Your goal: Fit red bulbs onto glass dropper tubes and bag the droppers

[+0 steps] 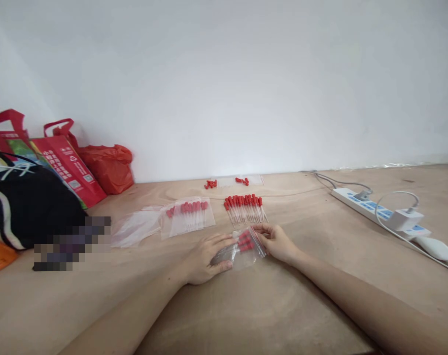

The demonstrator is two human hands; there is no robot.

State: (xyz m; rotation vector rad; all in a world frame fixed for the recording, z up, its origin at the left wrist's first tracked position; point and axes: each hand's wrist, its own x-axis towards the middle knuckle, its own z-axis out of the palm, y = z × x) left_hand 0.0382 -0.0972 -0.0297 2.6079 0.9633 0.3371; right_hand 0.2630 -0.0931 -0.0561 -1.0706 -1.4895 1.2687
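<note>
A clear zip bag (242, 259) with several red-bulbed droppers (246, 241) in it lies on the table between my hands. My left hand (211, 259) rests over the bag's left part, fingers stretched out and thumb spread apart. At the bag's right end, my right hand (277, 241) pinches the edge by the red zip strip; its fingertips are partly hidden. Just beyond, a row of droppers (246, 207) with red bulbs and clear stems lies side by side. Filled bags (189, 214) of droppers overlap to the left, beside flat clear bags (135, 227).
Loose red bulbs (211, 184) and another clear bag (225, 182) lie near the wall. A white power strip (375, 209) with plugs and cables stretches along the right. Red shopping bags (70, 170) and a black cloth item (39, 207) crowd the left side.
</note>
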